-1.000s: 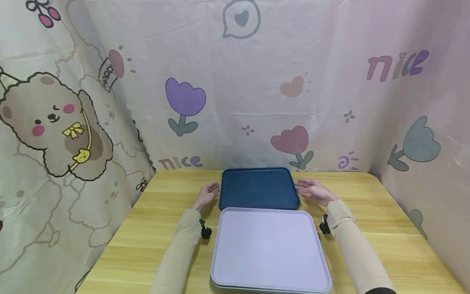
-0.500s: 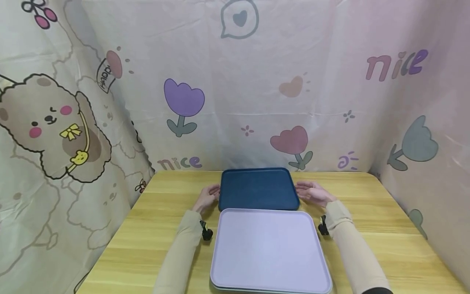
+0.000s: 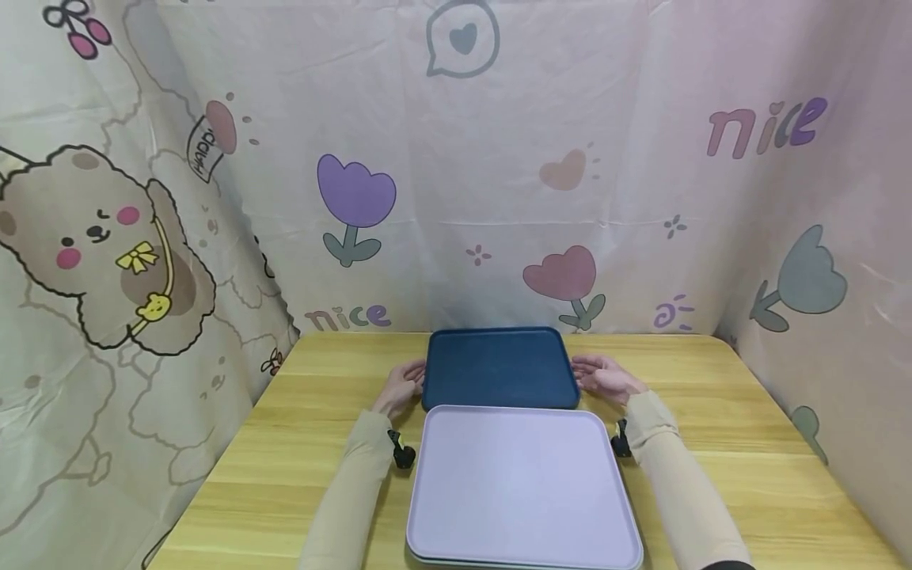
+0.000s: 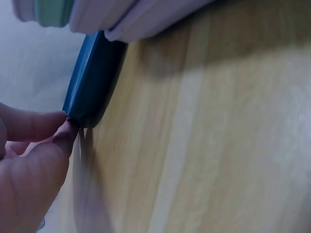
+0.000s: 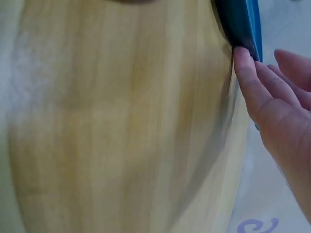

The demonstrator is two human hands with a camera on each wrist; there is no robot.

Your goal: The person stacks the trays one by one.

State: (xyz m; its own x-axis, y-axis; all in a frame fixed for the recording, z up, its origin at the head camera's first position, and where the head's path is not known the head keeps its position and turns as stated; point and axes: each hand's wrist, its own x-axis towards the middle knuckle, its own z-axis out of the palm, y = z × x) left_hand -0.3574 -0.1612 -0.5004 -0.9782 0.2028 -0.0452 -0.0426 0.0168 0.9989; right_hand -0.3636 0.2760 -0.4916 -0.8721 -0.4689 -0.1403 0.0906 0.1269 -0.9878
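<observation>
A dark blue tray (image 3: 501, 368) lies at the back of the wooden table, its raised rim facing up. My left hand (image 3: 400, 386) is at its left side; in the left wrist view the thumb (image 4: 36, 124) meets the rim and a finger comes in below, pinching the edge. On the opposite side is my right hand (image 3: 606, 377), its extended fingers (image 5: 248, 73) touching the lower edge of the tray while the thumb stays apart from it. In front of the blue tray sits a stack topped by a lilac tray (image 3: 523, 487), between my forearms.
Below the lilac tray, a pale green tray (image 4: 51, 12) shows in the stack's layers. A printed curtain (image 3: 456, 190) hangs right behind the table's back edge and along both sides. The wooden table (image 3: 285, 459) extends left and right of the trays.
Both hands have moved slightly inward, from beside the blue tray to its edges. The trays stay in place, and the view has shifted a little.
</observation>
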